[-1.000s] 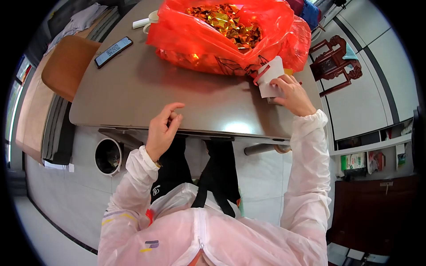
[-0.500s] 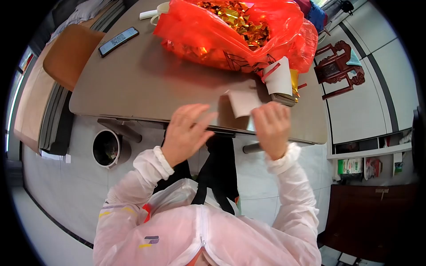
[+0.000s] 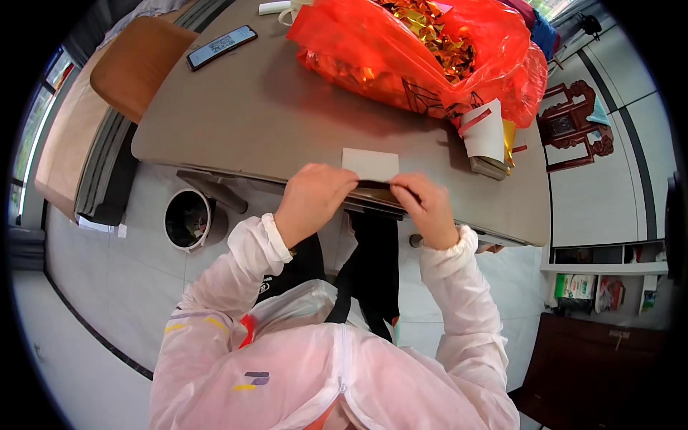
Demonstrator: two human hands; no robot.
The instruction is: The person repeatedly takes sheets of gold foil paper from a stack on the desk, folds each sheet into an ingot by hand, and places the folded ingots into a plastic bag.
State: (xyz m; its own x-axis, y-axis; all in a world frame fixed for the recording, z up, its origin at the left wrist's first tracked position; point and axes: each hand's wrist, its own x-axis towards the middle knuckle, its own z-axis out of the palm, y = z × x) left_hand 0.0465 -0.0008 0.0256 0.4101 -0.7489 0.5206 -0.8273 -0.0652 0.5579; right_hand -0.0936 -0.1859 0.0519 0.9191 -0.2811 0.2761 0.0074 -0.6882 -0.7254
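My left hand [image 3: 315, 198] and my right hand [image 3: 426, 206] are closed in pinches at the near edge of the table. Between them they hold a small card [image 3: 370, 165] at its two near corners. Its pale, flat side shows above my fingers. Along its near side runs a dark brown strip [image 3: 374, 185]; whether this is a fold of the card or a second piece, I cannot tell. My fingertips partly cover both ends.
A red plastic bag [image 3: 373, 64] full of shiny gold pieces [image 3: 437, 43] lies across the back of the table [image 3: 229, 122]. White cards [image 3: 484, 136] stand at the right. A phone [image 3: 222, 47] and a cup [image 3: 290, 13] are at the left. Below is a bin [image 3: 188, 219].
Both hands have come closer together and closed on the card, which was tilted near my right hand. My left hand was open before. The view has shifted a little to the left.
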